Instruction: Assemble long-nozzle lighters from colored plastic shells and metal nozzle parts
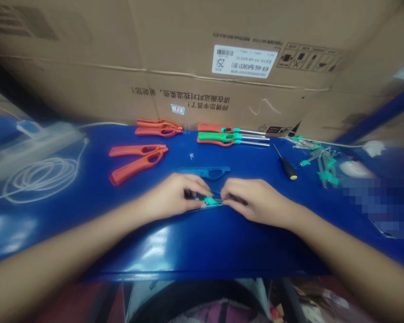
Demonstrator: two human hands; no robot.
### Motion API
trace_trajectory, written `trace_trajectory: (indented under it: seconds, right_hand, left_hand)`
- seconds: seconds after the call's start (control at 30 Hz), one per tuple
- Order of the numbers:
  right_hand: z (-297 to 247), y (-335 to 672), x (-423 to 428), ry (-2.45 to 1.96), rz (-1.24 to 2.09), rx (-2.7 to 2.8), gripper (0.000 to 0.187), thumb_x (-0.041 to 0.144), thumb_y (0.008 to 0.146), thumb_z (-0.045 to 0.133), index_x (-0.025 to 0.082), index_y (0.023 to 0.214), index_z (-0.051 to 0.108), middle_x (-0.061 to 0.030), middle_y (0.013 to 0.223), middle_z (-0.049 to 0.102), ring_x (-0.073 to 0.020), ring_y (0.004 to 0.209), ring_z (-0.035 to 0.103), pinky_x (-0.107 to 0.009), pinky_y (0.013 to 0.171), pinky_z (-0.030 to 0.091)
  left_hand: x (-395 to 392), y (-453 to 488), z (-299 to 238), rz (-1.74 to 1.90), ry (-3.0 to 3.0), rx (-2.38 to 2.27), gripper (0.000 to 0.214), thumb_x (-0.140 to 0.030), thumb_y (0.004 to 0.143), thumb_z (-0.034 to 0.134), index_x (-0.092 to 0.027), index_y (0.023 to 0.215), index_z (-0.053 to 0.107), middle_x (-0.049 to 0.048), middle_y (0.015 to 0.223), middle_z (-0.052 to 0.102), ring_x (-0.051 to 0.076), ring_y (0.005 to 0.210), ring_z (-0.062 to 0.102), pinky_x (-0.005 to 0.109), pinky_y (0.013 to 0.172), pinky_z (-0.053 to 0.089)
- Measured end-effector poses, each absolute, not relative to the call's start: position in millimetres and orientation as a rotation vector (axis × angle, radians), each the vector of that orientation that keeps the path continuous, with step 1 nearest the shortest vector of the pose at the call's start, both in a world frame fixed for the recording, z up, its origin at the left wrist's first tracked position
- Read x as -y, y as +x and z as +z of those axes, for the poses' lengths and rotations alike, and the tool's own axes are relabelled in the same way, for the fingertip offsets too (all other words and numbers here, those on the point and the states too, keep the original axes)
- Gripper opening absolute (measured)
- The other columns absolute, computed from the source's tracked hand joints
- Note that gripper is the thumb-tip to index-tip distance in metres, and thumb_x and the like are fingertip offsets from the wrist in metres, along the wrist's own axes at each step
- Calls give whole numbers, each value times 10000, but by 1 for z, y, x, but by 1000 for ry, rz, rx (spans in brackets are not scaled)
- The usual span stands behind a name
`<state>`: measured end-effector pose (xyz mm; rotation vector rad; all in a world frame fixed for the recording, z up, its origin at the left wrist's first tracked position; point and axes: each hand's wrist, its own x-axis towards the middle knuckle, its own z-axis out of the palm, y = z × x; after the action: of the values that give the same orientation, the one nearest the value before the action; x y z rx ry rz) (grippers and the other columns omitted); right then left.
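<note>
Low over the middle of the blue table, both hands meet at a partly built stick lighter. Its teal-green inner part [211, 201] shows between them, seated in or against a blue casing that my fingers mostly cover. My left hand [175, 197] pinches the left end. With thumb and fingertips, my right hand [256, 200] grips the right end near the thin metal tube. Just behind the hands lies a separate blue casing half [205, 172], flat on the table.
Red casing halves [138, 166] and an orange-red pair [158, 130] lie left. Assembled lighters [218, 137] rest against the cardboard box [175, 54]. A screwdriver [286, 166], several teal-and-metal lighter cores [326, 172], a coiled white cable [42, 177] and a power strip [43, 143] surround them.
</note>
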<state>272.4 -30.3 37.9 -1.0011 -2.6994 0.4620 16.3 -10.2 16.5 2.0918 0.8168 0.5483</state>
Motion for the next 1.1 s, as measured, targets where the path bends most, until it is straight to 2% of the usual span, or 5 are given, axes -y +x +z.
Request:
trace_trajectory:
  seconds: [0.43, 0.67, 0.77, 0.9, 1.1]
  right_hand:
    - [53, 291, 25, -873, 219, 2563, 173, 302, 1004, 518, 223, 970, 669, -49, 1012, 705, -161, 866, 661, -280, 735, 488]
    - [59, 345, -20, -1748, -406, 1967, 224, 346, 920, 545, 200, 774, 635, -105, 946, 683, -264, 863, 648, -347, 692, 460]
    - [51, 379, -40, -2133, -421, 1822, 230, 324, 908, 521, 169, 922, 689, -165, 1033, 675, -336, 1001, 633, -409, 802, 491]
    - [34, 409, -58, -2394, -340, 1758, 439, 240, 885, 495, 101, 1275, 641, -246, 1343, 581, -428, 1239, 529, -560, 946, 477]
    - [19, 421, -71, -2457, -190, 1812, 489, 126, 774, 527, 106, 1234, 693, -209, 1292, 663, -369, 1199, 603, -510, 1003, 464]
  left_hand:
    - [29, 13, 33, 547, 2501, -853, 352, -319, 932, 643, -239, 1273, 683, 61, 1245, 683, 223, 1135, 629, 373, 1011, 507]
    - [32, 7, 37, 285, 2751, -883, 425, -379, 946, 583, -247, 1349, 606, 60, 1241, 679, 247, 1081, 645, 386, 933, 540]
    - [33, 5, 39, 270, 2801, -890, 399, -296, 946, 553, -245, 1338, 607, 55, 1219, 686, 249, 1083, 635, 390, 929, 537]
    - [33, 5, 39, 300, 2846, -883, 372, -243, 966, 514, -229, 1323, 615, 63, 1218, 686, 261, 1102, 610, 414, 949, 527]
    - [34, 9, 32, 302, 2813, -877, 350, -220, 1006, 482, -242, 1335, 600, 69, 1265, 664, 255, 1131, 605, 415, 976, 517]
